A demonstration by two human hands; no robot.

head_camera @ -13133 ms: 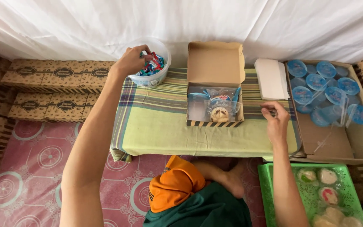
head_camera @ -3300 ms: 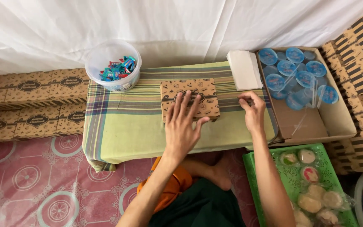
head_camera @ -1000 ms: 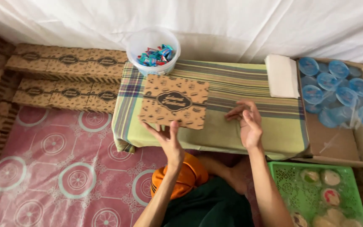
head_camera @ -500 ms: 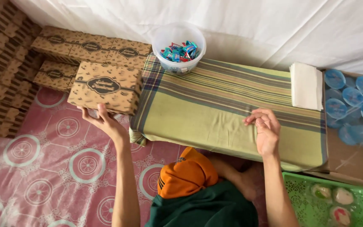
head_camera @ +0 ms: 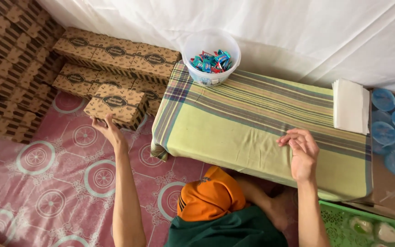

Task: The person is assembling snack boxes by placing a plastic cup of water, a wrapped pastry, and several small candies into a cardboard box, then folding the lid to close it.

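Two hands work apart here. At the far left, the left hand point(head_camera: 107, 129) reaches out over the pink patterned floor mat point(head_camera: 46, 183), its fingers gripping the near edge of a closed brown patterned box point(head_camera: 116, 105), which sits on the mat just in front of stacked boxes point(head_camera: 115, 55) of the same kind. Resting loose and empty, the right hand point(head_camera: 301, 152) lies fingers spread on the striped green cloth covering the bench point(head_camera: 234, 132). A clear tub of wrapped sweets point(head_camera: 211, 57) stands at the bench's far edge, with white napkins point(head_camera: 351, 105) to its right.
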